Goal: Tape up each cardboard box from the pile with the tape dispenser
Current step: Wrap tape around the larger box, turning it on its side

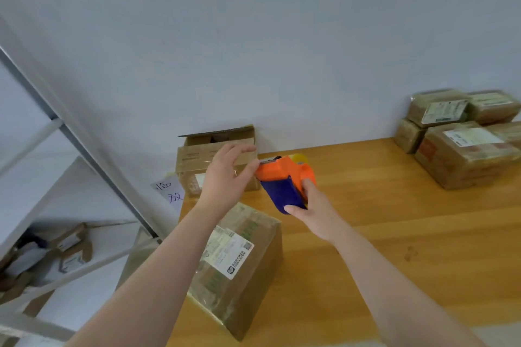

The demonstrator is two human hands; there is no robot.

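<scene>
Wooden table (394, 234) set against a pale wall, seen from above. Nearest the viewer, a labelled cardboard box (253, 276) lies on the table's left edge, partly under the left forearm, its surface glossy as if already wrapped. A pile of similar boxes (465, 155) sits at the far right corner. An open-flapped box (197, 160) stands at the back against the wall, behind the left hand, apparently not yet sealed.

The tape dispenser (284, 177), with orange body and blue handle, is held in the air above the table between the two hands. The right hand (313, 211) is wrapped around the blue handle. The left hand (225, 177) has its fingers spread and straight, and its thumb tip meets the dispenser's front lip. Whether any tape is caught there cannot be told.

Probable hazards, in order of scale:
- The near box overhangs the table edge, so a nudge from the forearm could tip it off.
- The raised flap of the open box could spring back if taped without being pressed flat.
- The thumb lies at the cutter lip, so a slip could nick it.
- A loose tape end could fold onto itself or retract to the roll (301, 158).
</scene>
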